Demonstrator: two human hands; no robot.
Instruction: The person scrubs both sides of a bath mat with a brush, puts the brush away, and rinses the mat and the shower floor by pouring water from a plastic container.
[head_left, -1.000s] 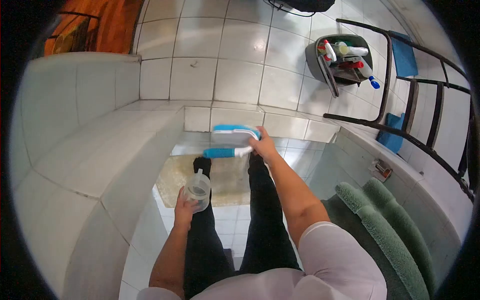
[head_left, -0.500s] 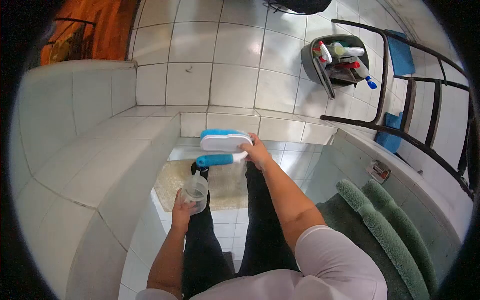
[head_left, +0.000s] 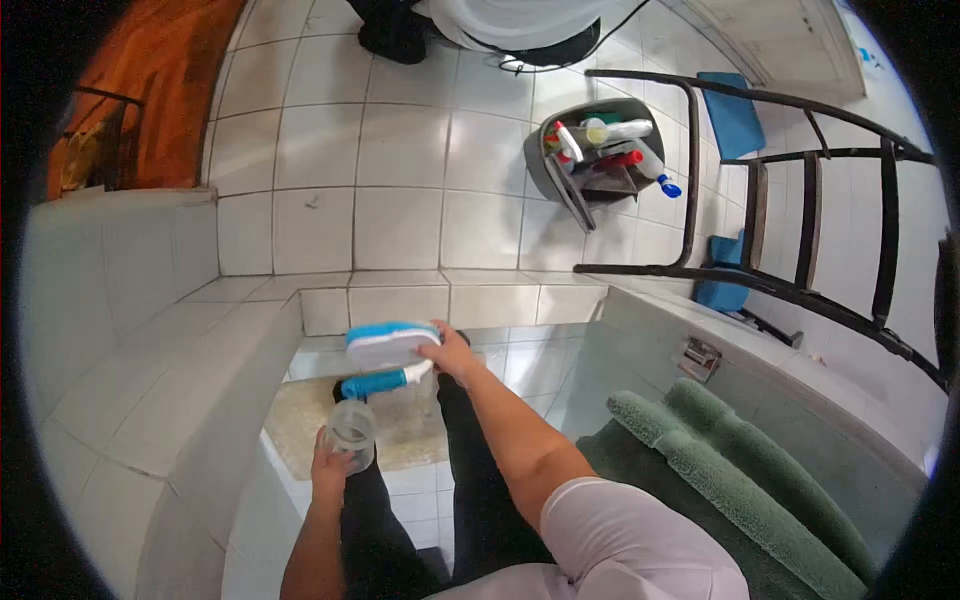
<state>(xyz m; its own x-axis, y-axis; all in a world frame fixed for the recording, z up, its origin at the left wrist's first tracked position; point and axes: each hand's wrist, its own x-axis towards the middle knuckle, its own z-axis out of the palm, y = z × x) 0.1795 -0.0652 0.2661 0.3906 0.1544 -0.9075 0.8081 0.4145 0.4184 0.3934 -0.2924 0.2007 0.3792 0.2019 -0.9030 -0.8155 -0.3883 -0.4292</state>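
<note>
My right hand (head_left: 450, 356) grips a scrub brush (head_left: 392, 352) at the end of its white head, near where the handle joins. The brush has blue bristles on its far side and a blue grip on the handle, which points left below the head. Just below and left, my left hand (head_left: 331, 466) is wrapped around a clear plastic container (head_left: 351, 428), whose round opening faces up. The brush handle and the container are close together; whether they touch, I cannot tell. A beige mat (head_left: 295, 425) lies beneath, by my legs.
Green towels (head_left: 700, 465) hang over the tub wall at right, near a soap dish (head_left: 698, 360). Beyond the tiled ledge (head_left: 400, 302) stand a grey caddy (head_left: 545, 178) of bottles and a dark metal rack (head_left: 691, 180). A white rounded shape (head_left: 520, 22) shows at the top edge.
The camera view has tilted up and turned right, so everything sits lower and further left. Both hands keep their holds on the brush and the container.
</note>
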